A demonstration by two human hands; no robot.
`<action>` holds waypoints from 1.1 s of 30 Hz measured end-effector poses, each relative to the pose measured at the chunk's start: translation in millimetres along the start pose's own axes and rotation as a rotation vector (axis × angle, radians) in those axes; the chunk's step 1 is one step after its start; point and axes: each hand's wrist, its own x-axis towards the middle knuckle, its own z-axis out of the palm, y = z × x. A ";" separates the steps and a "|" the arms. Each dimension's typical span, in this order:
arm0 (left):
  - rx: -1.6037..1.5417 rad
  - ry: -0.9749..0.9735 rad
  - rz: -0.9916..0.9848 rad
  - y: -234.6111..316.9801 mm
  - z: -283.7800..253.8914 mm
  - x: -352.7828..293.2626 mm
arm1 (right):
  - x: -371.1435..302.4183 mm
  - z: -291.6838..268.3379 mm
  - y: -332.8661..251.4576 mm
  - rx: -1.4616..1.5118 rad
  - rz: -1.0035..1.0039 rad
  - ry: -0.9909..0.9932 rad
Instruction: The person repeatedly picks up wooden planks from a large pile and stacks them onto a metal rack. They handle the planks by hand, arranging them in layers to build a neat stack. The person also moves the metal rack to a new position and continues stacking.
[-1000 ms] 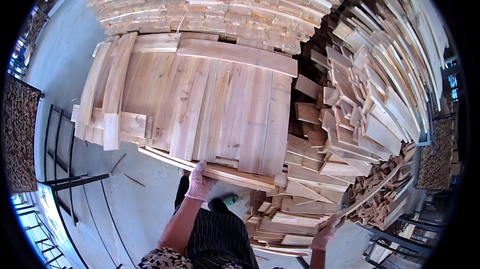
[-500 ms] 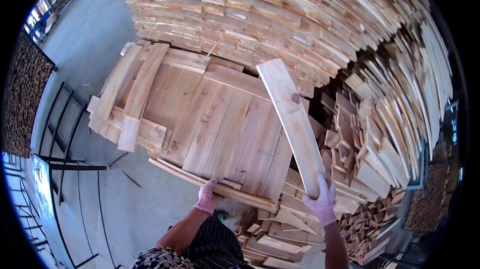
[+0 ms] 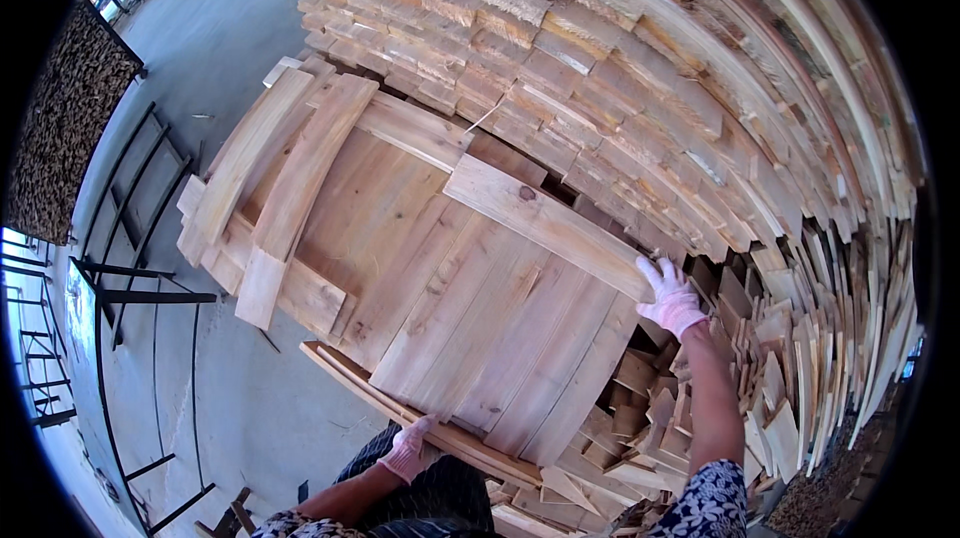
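Pale wood fills the space in front of us. Flat boards lie side by side and make a wide pile (image 3: 480,328), and we tell every place from that pile. Our knotty board (image 3: 560,230) lies along the pile's far side. Its left end sits just beside the end of another crosswise board (image 3: 415,133).

Our pink-gloved right hand (image 3: 672,300) is at the right end of our knotty board, by the pile's far right corner. Its fingers are spread open and touch the wood, and we do not see them wrapped around it. Our left hand (image 3: 411,450) is at the pile's near side, touching the thin edge boards (image 3: 365,386) there. We cannot tell if its fingers grip them or just rest.

We think the step in hand is putting our knotty board flat and neat on the pile. The next move seems to call for a small push to make it straight, and then letting go.

Two long planks (image 3: 315,178) lie across the pile's left end. Behind the pile is a tall stack (image 3: 600,68) of boards, and loose wood bits (image 3: 637,375) lie to its right.

We see no brand, label or writing that we can read.
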 end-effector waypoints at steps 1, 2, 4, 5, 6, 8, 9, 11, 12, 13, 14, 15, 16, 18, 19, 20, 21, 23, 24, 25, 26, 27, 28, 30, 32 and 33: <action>0.017 0.016 0.004 -0.4 -0.9 0.1 | 8.5 12.1 -4.9 0.029 0.019 0.067; 0.006 -0.039 0.026 -1.6 -3.9 -0.9 | 14.4 24.2 -10.6 0.051 0.104 0.043; 0.012 -0.047 0.063 -4.9 -11.1 -4.1 | 18.9 39.9 -13.8 0.005 0.155 0.121; 0.016 -0.061 0.084 -6.5 -15.0 -6.7 | 18.1 45.9 -15.0 0.017 0.156 0.137; 0.011 0.010 0.093 -8.6 -18.4 -10.0 | 17.9 49.4 -14.2 -0.007 0.174 0.185; -0.012 -0.051 0.149 -11.5 -24.1 -18.6 | 16.4 53.2 -11.3 0.060 0.143 0.208; -0.030 0.050 0.129 -12.2 -25.7 -23.5 | 15.6 54.1 -10.2 0.073 0.129 0.241; -0.049 0.143 0.200 -13.7 -24.9 -30.4 | 15.4 53.3 -8.8 0.080 0.115 0.235; -0.052 0.219 0.204 -14.5 -22.6 -31.7 | 15.1 52.2 -9.9 0.087 0.124 0.216; -0.086 0.206 0.191 -14.3 -19.7 -31.6 | 13.9 50.2 -12.6 0.055 0.139 0.213; -0.005 0.138 0.222 -15.6 -16.1 -29.6 | 12.7 48.4 -17.5 0.020 0.163 0.203; 0.068 0.111 0.258 -15.5 -12.0 -25.0 | 12.2 44.3 -23.4 -0.027 0.160 0.232; 0.144 0.056 0.322 -17.8 -8.5 -20.3 | 11.8 40.6 -32.2 -0.084 0.178 0.241; 0.245 0.086 0.450 -20.8 -4.1 -9.4 | 16.2 27.7 -50.7 -0.214 0.068 0.182; 0.150 0.104 0.356 -19.3 -2.9 -3.7 | 22.7 21.1 -63.7 -0.204 -0.081 0.269; 0.051 0.210 0.250 -21.8 -4.4 -2.9 | 29.6 15.3 -77.1 -0.193 -0.224 0.323; 0.028 0.163 0.262 -21.2 -5.1 -0.8 | 43.2 8.7 -89.3 -0.152 -0.205 0.329; 0.055 0.079 0.327 -24.3 -12.6 -7.1 | 81.0 -1.2 -113.9 -0.039 -0.212 0.424; 0.070 0.007 0.372 -25.6 -17.7 -12.7 | 93.7 -2.5 -122.3 -0.033 -0.188 0.309; 0.073 -0.018 0.391 -28.3 -22.1 -18.4 | 102.3 -1.9 -127.2 -0.018 -0.181 0.238; 0.048 0.065 0.354 -30.4 -27.3 -24.5 | 109.7 0.2 -130.3 0.003 -0.171 0.145; 0.022 0.073 0.330 -33.6 -31.9 -29.3 | 113.3 4.1 -130.8 -0.047 -0.167 0.185; -0.010 0.055 0.314 -36.7 -35.3 -30.9 | 117.2 8.3 -130.6 -0.020 -0.188 0.247; -0.031 0.029 0.303 -42.0 -39.4 -28.0 | 116.1 18.5 -126.0 -0.020 -0.133 0.207; 0.011 0.048 0.324 -44.2 -39.0 -16.9 | 113.7 25.7 -120.8 -0.035 -0.180 0.269; 0.292 -0.032 0.457 -43.1 -36.2 -7.9 | 114.1 26.5 -118.7 -0.055 -0.198 0.283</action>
